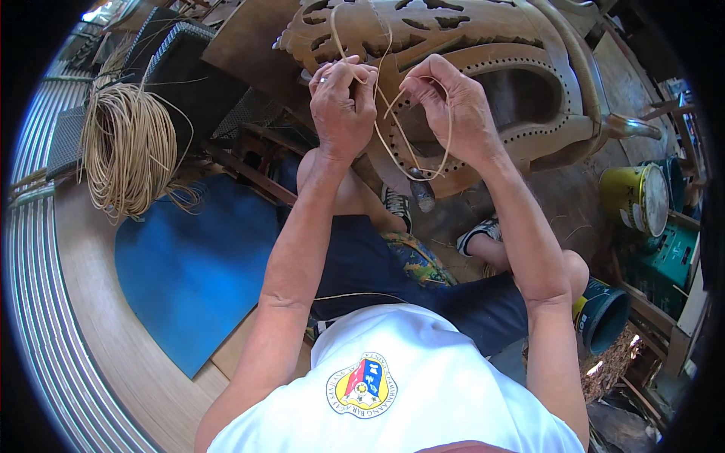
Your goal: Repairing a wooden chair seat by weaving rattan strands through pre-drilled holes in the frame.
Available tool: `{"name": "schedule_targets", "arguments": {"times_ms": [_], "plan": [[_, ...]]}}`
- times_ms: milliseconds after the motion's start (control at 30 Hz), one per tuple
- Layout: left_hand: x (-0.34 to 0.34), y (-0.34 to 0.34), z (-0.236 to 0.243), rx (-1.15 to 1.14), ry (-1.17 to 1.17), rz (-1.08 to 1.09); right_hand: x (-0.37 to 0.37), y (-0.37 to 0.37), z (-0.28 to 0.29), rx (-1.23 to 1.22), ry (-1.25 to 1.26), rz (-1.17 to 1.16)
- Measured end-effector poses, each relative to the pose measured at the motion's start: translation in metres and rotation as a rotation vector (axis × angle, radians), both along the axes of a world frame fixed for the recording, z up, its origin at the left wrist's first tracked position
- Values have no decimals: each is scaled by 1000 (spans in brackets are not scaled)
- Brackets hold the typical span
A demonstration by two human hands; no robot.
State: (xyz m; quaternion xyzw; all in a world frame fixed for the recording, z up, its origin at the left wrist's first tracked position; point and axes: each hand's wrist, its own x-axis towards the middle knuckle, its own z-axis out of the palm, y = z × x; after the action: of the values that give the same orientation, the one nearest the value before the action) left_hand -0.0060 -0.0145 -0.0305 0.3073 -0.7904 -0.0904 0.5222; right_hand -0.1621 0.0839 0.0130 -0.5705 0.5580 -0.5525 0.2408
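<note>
A thin, pale rattan cane strand [334,30] runs through both of my hands in front of a carved wooden chair frame [578,127]. My left hand [343,106] is closed, its fingers pinching the strand, and a ring shows on one finger. Thumb and forefinger of my right hand [455,109] pinch the strand too, close to the frame. Between the hands the cane hangs in a loose loop, and another length arches up above my left hand. Small holes line the frame's oval opening, and scroll-like cutouts fill its far part. Whether the strand passes through any hole is unclear.
To the left hangs a big coil of cane [128,151] beside dark woven panels [177,68]. Below it lies a blue sheet [189,272]. Buckets stand at right, one yellow [623,198], with a green crate [668,253] and a dark tipped container [606,317].
</note>
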Motion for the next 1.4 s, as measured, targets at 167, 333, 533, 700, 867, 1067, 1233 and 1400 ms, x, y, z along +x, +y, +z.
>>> {"name": "schedule_targets", "arguments": {"times_ms": [167, 333, 533, 700, 867, 1067, 1233, 1400], "plan": [[1, 2, 0, 25, 35, -8, -10, 4, 7, -198, 364, -35], [0, 1, -1, 22, 40, 2, -7, 6, 6, -237, 447, -8], [1, 3, -2, 20, 89, -5, -4, 8, 8, -254, 624, 76], [0, 2, -5, 62, 159, -6, 1, 7, 4, -196, 586, 105], [0, 2, -5, 49, 136, 11, -5, 11, 8, -77, 593, 195], [0, 3, -4, 42, 119, 16, -8, 3, 5, -52, 584, 173], [-1, 4, -3, 48, 102, 25, -4, -2, -6, -94, 645, 180], [-1, 4, -4, 71, 123, 10, -2, 3, -8, -71, 686, 152]]}}
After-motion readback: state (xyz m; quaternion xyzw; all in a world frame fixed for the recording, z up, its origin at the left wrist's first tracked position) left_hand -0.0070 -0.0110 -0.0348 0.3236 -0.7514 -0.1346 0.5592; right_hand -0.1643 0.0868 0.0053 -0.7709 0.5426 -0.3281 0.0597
